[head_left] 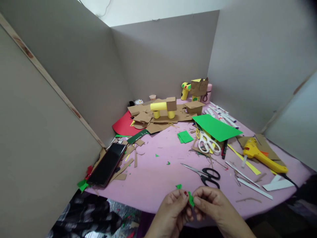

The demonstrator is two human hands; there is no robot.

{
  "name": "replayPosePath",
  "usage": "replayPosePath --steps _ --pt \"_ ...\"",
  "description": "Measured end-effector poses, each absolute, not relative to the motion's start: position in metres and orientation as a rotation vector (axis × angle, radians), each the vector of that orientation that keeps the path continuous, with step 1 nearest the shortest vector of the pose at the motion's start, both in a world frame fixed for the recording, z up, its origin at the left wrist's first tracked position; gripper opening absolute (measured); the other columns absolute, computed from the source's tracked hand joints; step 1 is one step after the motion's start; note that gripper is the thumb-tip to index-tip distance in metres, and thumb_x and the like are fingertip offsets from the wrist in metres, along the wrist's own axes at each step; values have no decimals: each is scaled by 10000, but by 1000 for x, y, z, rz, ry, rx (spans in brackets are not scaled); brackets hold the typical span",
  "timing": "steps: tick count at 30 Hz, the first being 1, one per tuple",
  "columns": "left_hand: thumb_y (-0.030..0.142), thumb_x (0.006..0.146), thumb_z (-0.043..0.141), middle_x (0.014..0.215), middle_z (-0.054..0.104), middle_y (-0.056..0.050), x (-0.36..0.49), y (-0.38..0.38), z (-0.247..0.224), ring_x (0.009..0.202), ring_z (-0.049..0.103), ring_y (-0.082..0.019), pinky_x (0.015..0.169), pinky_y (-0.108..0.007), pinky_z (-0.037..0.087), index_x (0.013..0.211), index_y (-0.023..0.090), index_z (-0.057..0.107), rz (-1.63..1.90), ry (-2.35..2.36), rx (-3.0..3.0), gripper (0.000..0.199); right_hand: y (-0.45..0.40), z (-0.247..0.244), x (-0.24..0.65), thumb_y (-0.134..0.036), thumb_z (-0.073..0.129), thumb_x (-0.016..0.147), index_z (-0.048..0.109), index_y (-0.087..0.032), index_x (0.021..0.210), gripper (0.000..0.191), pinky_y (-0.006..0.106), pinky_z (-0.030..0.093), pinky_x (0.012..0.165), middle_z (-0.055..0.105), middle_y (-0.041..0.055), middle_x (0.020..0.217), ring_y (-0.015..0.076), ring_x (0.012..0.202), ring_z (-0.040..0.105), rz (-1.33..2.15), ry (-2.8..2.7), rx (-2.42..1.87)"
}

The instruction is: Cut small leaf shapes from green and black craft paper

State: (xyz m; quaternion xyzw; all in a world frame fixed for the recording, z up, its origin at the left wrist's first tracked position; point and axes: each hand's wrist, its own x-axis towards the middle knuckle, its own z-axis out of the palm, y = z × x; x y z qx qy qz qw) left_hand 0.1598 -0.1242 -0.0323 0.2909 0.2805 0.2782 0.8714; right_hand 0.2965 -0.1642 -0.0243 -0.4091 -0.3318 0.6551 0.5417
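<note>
A small green paper piece [191,199] is pinched between my two hands at the table's front edge. My left hand [173,206] grips its left side with thumb and fingers. On its right side, my right hand [210,203] pinches it too. Another green scrap [178,186] lies just beyond my left fingertips. Black-handled scissors [209,175] rest beyond my right hand, blades toward the left. Green paper squares [185,137] lie farther back in the middle.
Yellow glue gun [262,157], white scissors [208,143] and green sheet [216,127] are at right. A phone [107,163] lies left. Behind stand a yellow tube figure [159,106] on cardboard and a spotted figure [198,87]. Grey panels [163,56] surround the table.
</note>
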Motion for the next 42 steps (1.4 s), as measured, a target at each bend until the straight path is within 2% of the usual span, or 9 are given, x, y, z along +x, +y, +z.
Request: replayPosePath --steps 7,15,18,24,27,32,38,42 --pt "379 727 709 500 573 -4 160 -125 -37 482 562 -97 495 -178 365 654 109 608 585 594 609 297 -165 -25 297 -381 727 713 633 -140 619 275 188 417 474 645 -10 498 78 436 530 1545 -829 -1037" --pt "426 640 760 474 570 22 161 -125 -48 440 514 -95 490 -201 340 654 141 595 706 747 716 329 -168 -18 295 -383 615 794 594 -148 670 266 236 413 550 615 6 610 121 545 516 1356 -1070 -1205" --pt "449 658 735 502 571 19 162 -127 -40 478 517 -98 504 -204 339 640 133 612 760 774 836 340 -169 -23 297 -366 563 822 573 -155 691 248 246 405 558 598 8 624 132 561 507 1321 -1148 -1230" --pt "359 627 780 675 661 -19 160 -131 -22 627 553 -120 619 -212 398 791 126 693 816 829 1019 298 -170 -29 301 -338 548 813 564 -165 676 222 237 351 519 501 -23 603 136 557 439 1111 -1302 -1335" --pt "441 660 731 555 615 -2 158 -128 -24 543 518 -97 557 -190 377 676 115 684 760 833 974 330 -170 -26 302 -371 538 821 566 -163 693 245 243 363 530 539 -13 599 138 553 464 1221 -1241 -1283" --pt "466 574 780 484 589 10 157 -123 -32 426 471 -68 480 -178 354 612 118 643 696 873 729 376 -166 -25 301 -446 593 783 546 -167 687 299 244 371 544 567 -19 568 128 531 491 1336 -1065 -1249" --pt "507 625 725 469 557 26 157 -126 -26 449 423 -73 485 -187 326 596 122 643 825 985 983 394 -166 -28 299 -527 573 783 562 -164 686 376 219 347 496 551 -37 550 107 492 488 1330 -968 -1244" --pt "487 669 697 515 546 24 159 -129 -25 512 445 -93 507 -197 327 604 121 643 911 986 1141 375 -166 -23 296 -515 680 692 588 -151 687 376 210 361 499 564 -37 579 103 508 499 1356 -973 -1220"
